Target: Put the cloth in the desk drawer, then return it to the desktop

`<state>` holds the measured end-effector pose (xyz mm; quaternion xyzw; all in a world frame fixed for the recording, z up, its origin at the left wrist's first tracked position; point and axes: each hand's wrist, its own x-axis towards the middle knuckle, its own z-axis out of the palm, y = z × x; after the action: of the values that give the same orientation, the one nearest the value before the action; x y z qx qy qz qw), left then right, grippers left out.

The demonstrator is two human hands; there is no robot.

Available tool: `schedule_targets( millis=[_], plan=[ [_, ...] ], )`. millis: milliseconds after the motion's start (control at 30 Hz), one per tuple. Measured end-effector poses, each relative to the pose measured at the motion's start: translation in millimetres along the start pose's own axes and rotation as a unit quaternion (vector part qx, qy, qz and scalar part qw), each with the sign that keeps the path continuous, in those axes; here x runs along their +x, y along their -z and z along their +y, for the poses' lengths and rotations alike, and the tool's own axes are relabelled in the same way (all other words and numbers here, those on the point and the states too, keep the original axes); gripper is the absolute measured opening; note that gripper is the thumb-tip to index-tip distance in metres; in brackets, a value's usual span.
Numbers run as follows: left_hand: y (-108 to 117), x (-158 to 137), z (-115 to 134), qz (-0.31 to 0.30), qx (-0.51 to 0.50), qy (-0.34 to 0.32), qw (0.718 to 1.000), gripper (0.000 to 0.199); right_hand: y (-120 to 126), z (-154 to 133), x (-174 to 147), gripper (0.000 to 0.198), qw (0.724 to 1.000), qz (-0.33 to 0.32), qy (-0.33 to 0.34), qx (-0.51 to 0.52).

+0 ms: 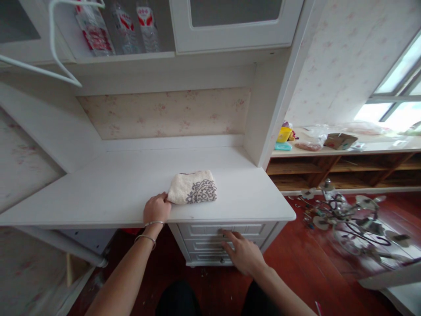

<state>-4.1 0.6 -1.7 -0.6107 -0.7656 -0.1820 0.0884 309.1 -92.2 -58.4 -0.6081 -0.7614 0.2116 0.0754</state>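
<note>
Left fingers: curled loosely on the left hand (157,209), the fingertips touching the left edge of the folded towel (193,187); they rest against it rather than pinch it, and nothing is lifted.
Right fingers: stretched forward and slightly spread on the right hand (242,252), the tips reaching the top drawer (226,229) at about its handle; whether they have hooked the handle cannot be told, and they hold nothing.
Towel: cream with a grey-brown pattern, folded into a small block, lying flat on the worktop (131,184) near its front edge, just above the drawers.
Drawers: a stack of white drawers under the worktop's right part; all appear shut, the top one included.
Progress, as judged: the towel is already folded and set down; the drawer is not yet opened and the towel is not yet taken up.
Left wrist: two thin bangles (148,231), held over the worktop's front edge.
Surroundings: bottles (121,27) stand on the shelf above; a white hanger (59,48) hangs at upper left; a metal light fitting (348,217) lies on the red floor to the right, well apart from both hands.
</note>
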Motion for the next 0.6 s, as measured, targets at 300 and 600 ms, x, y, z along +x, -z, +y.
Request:
schedule_targets(
  millis=[300, 600],
  plan=[
    [0, 1, -2, 0.005, -0.007, -0.005, 1.000, 0.035, -25, -3, 45, 0.044, 0.999, -0.033, -0.035, -0.002],
    [0, 2, -4, 0.005, -0.002, -0.016, 1.000, 0.033, -28, -18, 31, 0.041, 0.996, 0.048, -0.066, -0.030]
  ],
)
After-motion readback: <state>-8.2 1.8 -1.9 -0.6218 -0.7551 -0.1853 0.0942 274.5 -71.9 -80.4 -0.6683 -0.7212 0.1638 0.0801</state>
